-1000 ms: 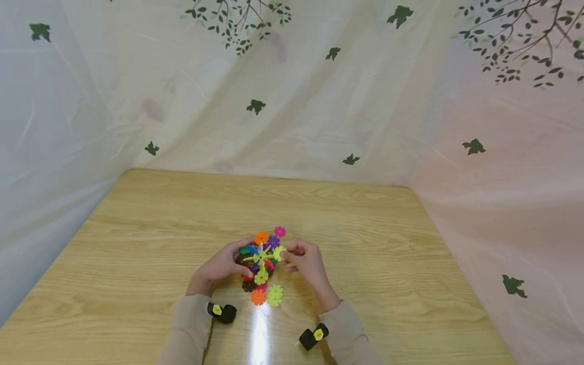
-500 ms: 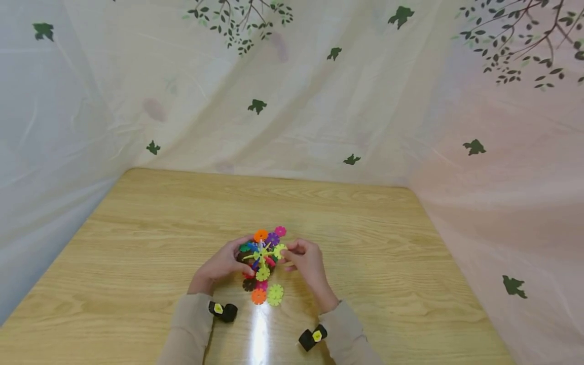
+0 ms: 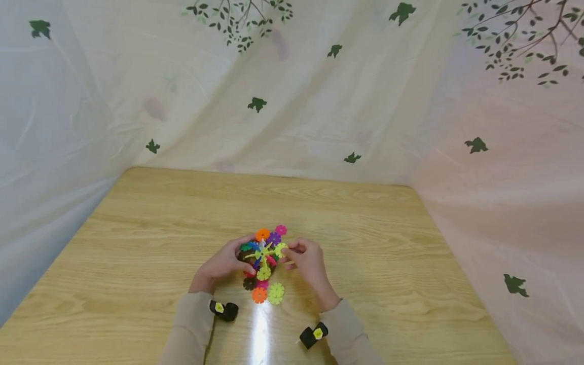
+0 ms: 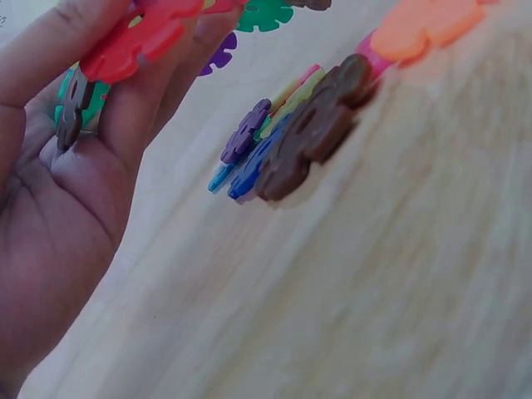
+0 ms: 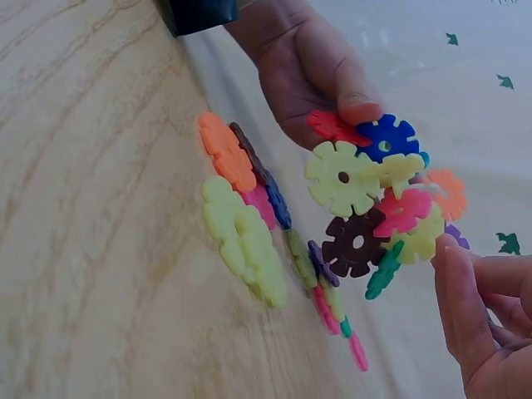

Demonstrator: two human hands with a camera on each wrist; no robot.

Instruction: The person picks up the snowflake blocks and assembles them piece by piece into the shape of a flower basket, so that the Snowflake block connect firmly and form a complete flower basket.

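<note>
"Where's the cluster of flower-shaped discs [image 3: 262, 257]?"

"Held up off the surface [image 3: 365, 228]. The left hand [image 3: 223, 261] has its fingers curved around one side (some tips vanish behind it)."

"And the right hand [image 3: 307, 261]?"

"Fingers almost together, pinching the edge of a yellow disc [image 3: 280, 250] on the cluster. The right wrist view crops that hand."

"The loose discs [image 3: 259, 295]?"

"On the surface, overlapping, hard to count. The left wrist view cuts off most of the cluster."
</note>
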